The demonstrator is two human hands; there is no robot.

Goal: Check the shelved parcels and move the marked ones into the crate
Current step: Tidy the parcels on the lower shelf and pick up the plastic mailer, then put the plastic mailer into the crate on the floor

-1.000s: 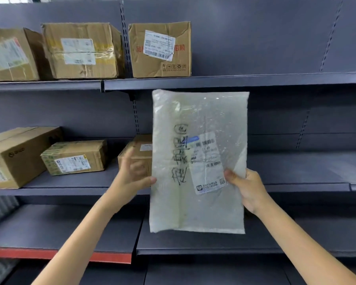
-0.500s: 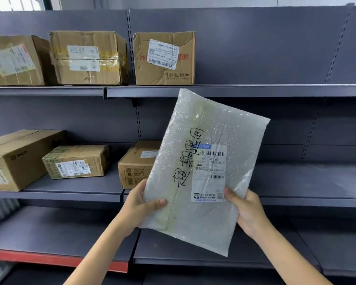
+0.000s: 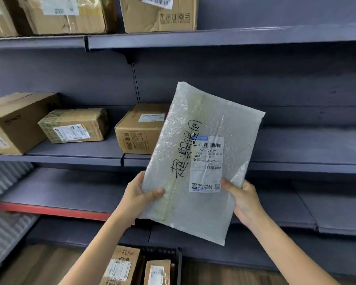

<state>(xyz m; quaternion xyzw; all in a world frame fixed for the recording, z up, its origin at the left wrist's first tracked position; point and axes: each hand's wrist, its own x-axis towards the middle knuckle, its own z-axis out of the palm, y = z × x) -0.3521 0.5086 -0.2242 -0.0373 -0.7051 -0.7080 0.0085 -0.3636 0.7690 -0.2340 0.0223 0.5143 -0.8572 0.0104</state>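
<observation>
A flat bubble-wrap mailer (image 3: 206, 120) with black handwriting and a white shipping label is held up in front of the shelves, tilted to the right. My left hand (image 3: 137, 195) grips its lower left edge, thumb on the front. My right hand (image 3: 243, 199) pinches its lower right edge beside the label. Below, on the floor, a dark crate (image 3: 178, 262) holds two cardboard parcels (image 3: 121, 266), one with handwriting on top.
Grey metal shelving (image 3: 296, 159) fills the view. Three cardboard boxes (image 3: 74, 125) sit on the middle shelf at left, and more boxes (image 3: 158, 15) stand on the top shelf. A red-edged lower shelf (image 3: 49, 210) juts out at left. Wooden floor lies below.
The mailer has tilted rightward and come lower. My left hand, apart from it before, now grips its left edge. The view has dropped, bringing the crate into sight.
</observation>
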